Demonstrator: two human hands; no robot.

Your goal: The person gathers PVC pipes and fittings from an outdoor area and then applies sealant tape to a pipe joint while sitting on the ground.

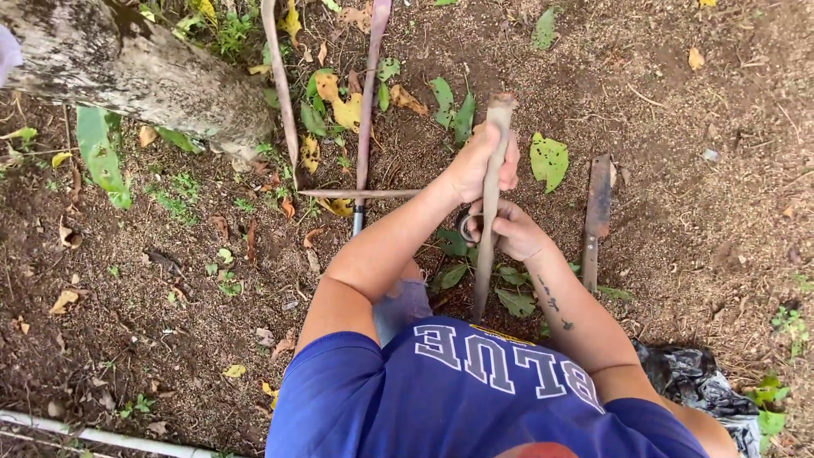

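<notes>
A crumpled black and grey plastic bag (708, 386) lies on the soil at the lower right; no labels, signs or screens.

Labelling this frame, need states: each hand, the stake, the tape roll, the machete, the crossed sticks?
Left hand: closed around the long brown wooden stake, near its top.
Long brown wooden stake: upright, slightly tilted.
Right hand: fingers on the stake, beside a dark tape roll.
Rusty flat machete: lying on soil, untouched.
Thin sticks: lying crossed.
</notes>
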